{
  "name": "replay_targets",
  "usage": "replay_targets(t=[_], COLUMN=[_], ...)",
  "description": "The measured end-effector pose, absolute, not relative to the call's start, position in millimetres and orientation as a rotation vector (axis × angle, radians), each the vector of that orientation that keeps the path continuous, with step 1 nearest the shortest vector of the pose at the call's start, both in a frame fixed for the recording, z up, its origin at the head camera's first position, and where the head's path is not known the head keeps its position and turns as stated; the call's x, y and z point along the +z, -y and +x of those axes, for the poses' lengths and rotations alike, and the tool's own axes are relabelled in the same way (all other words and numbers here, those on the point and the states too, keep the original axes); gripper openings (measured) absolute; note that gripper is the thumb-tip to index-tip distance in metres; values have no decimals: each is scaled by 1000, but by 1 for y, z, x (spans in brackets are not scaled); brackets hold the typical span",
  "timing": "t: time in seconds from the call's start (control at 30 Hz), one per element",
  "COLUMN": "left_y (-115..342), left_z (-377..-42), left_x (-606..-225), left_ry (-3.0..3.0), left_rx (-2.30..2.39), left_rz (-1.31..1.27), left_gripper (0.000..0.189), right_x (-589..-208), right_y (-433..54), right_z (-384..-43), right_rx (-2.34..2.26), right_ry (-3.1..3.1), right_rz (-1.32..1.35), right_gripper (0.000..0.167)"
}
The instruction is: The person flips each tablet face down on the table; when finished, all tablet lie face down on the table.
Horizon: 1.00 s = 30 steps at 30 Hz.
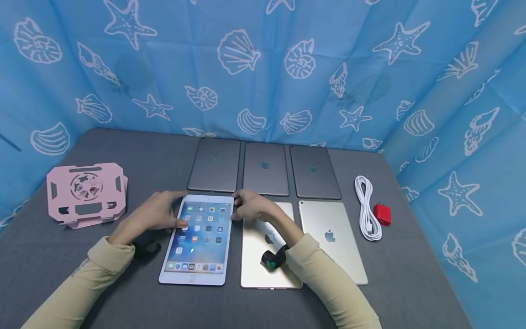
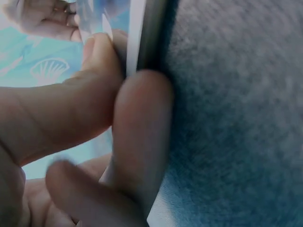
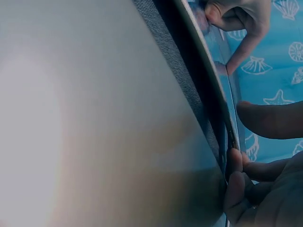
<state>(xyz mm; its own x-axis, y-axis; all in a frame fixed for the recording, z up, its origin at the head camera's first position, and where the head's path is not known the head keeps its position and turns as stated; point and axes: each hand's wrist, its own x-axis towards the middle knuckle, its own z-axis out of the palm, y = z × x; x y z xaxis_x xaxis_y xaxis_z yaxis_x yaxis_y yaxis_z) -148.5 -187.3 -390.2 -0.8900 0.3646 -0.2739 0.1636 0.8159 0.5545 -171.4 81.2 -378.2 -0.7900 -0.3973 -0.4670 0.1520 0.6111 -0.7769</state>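
A white tablet [image 1: 201, 237] lies with its lit screen up, showing rows of app icons. My left hand [image 1: 154, 212] grips its upper left edge, the thumb on the screen's border and a finger [image 2: 142, 113] at the side in the left wrist view. At the upper right corner, my right hand [image 1: 255, 205] holds the tablet's edge between thumb and curled fingers. In the right wrist view, those fingers [image 3: 234, 189] meet the rim from the side. Beneath my right wrist, a gold tablet [image 1: 263, 269] rests with its back up, partly covered by the arm.
Three dark grey tablets [image 1: 265, 169] line the back, face down. A silver tablet [image 1: 333, 242] lies at right, beside a coiled white cable [image 1: 363, 205] and a red charger [image 1: 382, 214]. Pink stands [image 1: 86, 192] are stacked at left. A blue shell-patterned curtain [image 1: 263, 68] borders the grey table [image 1: 411, 283].
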Motion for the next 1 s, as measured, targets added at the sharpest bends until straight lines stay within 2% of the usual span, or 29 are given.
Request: replay_targets(t=[0.27, 0.6, 1.0], left_y=[189, 190, 180], left_z=[-148, -151, -155], left_x=[-390, -387, -391], left_ry=[-2595, -2531, -2487], left_rx=[773, 794, 871], left_rz=[373, 372, 472], left_gripper=[89, 91, 90], right_x=[-375, -369, -361], right_y=[-88, -93, -103], right_z=[-172, -168, -165], right_rx=[-1299, -1454, -1568], right_ry=[-2087, -2040, -2029], right_rz=[-187, -244, -321], right_gripper=[65, 50, 51])
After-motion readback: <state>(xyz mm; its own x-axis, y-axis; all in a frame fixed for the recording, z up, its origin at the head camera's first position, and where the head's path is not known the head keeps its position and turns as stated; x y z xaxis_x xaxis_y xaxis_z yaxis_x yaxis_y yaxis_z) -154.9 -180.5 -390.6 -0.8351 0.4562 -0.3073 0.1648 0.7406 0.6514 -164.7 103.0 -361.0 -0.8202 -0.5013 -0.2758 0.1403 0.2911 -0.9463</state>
